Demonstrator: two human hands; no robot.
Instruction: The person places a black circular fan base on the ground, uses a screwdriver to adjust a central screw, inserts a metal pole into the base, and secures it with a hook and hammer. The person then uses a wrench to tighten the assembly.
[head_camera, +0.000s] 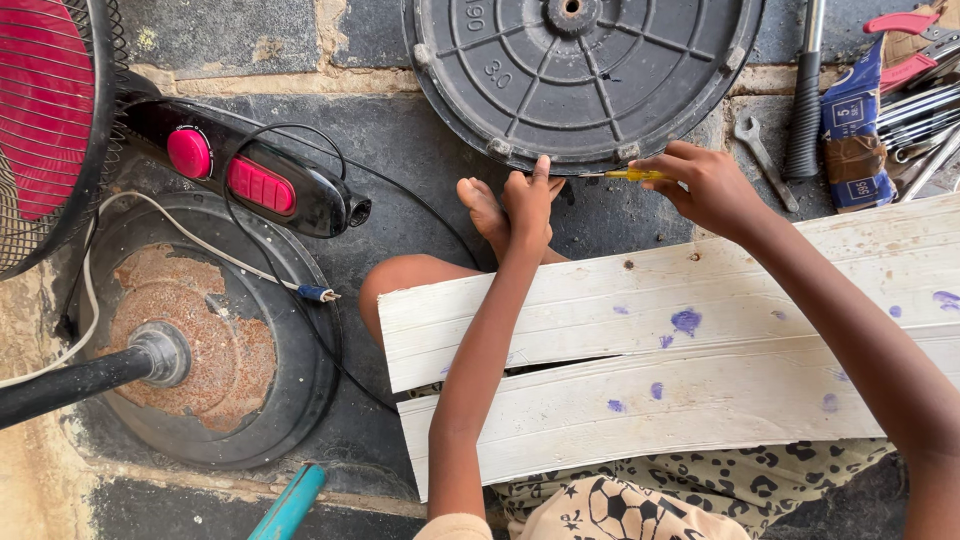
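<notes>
Gripping a yellow-handled screwdriver (632, 174), right hand (712, 188) closed around it, tip aimed at the lower rim of the round dark fan base (583, 75). Left hand (527, 205) just below that rim, fingers loosely curled, thumb up, touching a bare foot (482, 208). White boards (680, 350) below the base, across the lap.

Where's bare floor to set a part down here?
Bare dark floor lies between the black fan housing, the round cover and the knee, crossed only by a thin black cable. The white planks are bare too. Crowded: top right with tools, and around both hands at the cover's rim.
</notes>
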